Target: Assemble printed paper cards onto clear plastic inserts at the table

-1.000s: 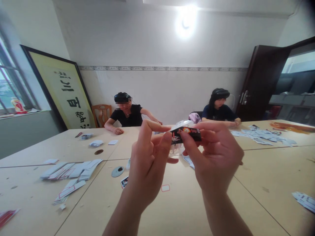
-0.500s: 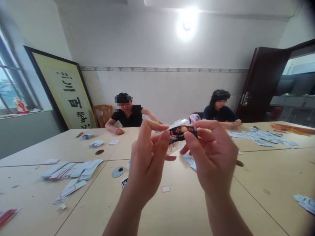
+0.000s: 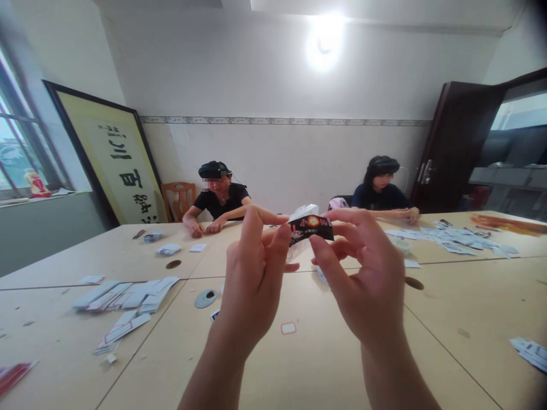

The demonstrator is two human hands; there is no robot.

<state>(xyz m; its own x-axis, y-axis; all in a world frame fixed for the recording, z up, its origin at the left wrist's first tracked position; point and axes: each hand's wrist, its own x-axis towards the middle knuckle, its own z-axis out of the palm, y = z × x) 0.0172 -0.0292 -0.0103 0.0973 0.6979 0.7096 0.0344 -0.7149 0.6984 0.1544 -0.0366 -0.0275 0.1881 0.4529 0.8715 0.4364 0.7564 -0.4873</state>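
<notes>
Okay, still pinching the black label (image 3: 314, 229) by its left end with the left hand (image 3: 256, 270), up over the table (image 3: 325, 370), with clear plastic (image 3: 305, 212) behind it. Holding the right hand (image 3: 370, 270) loosely curled at the right end; can't tell if gripping. Slid the right thumb (image 3: 327, 256) off the print since half a second ago. Also seeing the far-left co-worker's hands (image 3: 197, 229) drawn together now.

Near tabletop (image 3: 307, 373) is open; paper slips (image 3: 128, 296) obstruct left.
</notes>
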